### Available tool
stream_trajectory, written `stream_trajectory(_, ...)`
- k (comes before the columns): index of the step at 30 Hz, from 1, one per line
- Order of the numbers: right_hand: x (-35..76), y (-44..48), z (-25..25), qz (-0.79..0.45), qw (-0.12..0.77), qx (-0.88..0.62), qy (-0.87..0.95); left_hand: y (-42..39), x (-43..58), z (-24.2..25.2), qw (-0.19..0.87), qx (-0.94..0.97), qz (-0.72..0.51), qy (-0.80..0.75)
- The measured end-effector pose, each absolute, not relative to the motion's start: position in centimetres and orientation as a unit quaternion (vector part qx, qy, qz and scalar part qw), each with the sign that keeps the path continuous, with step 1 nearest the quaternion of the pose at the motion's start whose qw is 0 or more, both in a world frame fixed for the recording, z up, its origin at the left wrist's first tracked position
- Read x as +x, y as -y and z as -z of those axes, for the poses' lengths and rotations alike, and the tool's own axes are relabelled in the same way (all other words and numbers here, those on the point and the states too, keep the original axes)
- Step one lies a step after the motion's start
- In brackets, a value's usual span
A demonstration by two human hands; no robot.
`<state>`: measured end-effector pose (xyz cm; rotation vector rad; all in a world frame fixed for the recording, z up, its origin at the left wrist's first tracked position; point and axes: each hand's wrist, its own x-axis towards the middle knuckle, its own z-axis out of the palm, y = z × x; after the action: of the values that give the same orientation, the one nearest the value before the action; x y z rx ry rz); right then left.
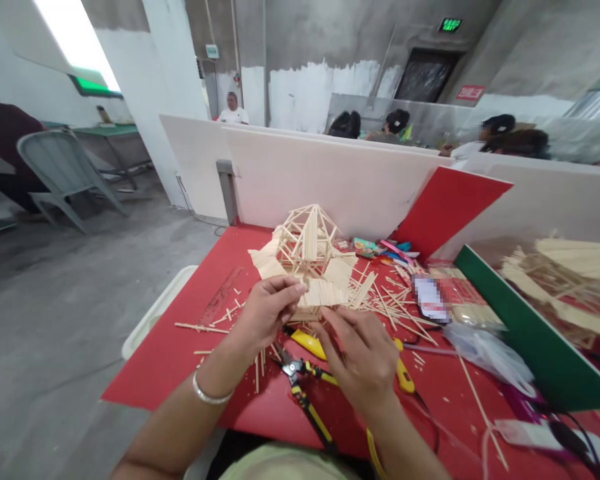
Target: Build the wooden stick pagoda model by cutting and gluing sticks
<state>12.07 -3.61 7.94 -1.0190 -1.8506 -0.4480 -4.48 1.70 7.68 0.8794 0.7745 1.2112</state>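
Note:
A model built of thin wooden sticks (pixel 307 233) stands on the red tabletop, a pointed frame with flat stick panels around its base. My left hand (pixel 273 307) is closed in a pinch at the left edge of the front stick panel (pixel 325 293); what sits between thumb and finger is too small to make out. At that panel's lower edge is my right hand (pixel 363 350), its curved fingers apart from the thumb. Below the hands lie cutting pliers (pixel 295 370) with yellow and black handles. A yellow tool (pixel 307 343) is partly hidden by my right hand.
Loose sticks (pixel 390 300) are scattered to the right of the model. A transparent ruler (pixel 223 293) lies left. Farther right are a phone (pixel 431 299), a plastic bag (pixel 490 353) and a green divider (pixel 535 333). White panels (pixel 320 177) border the back; people sit beyond.

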Motion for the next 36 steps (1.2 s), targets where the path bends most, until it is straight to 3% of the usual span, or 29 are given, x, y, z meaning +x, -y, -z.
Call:
stream_trajectory(8, 10.2, -2.5, -7.0, 0.246, 0.484, -0.343, 0.767, -4.7, -5.7, -9.4, 0.674, 0.402, -0.512, -0.349)
stream_trajectory(16, 9.9, -5.7, -7.5, 0.305, 0.480, -0.348, 0.746, -8.3, -6.6, -8.9, 0.524, 0.429, -0.627, -0.384)
stream_trajectory(23, 9.3, -6.7, -7.0, 0.309, 0.469, -0.378, 0.736, -10.4, -6.1, -8.9, 0.465, 0.508, -0.612, -0.388)
stream_trajectory(36, 8.8, -6.5, -7.2, 0.245, 0.485, -0.422, 0.726, -11.0, -5.1, -9.5, 0.452, 0.504, -0.621, -0.395)
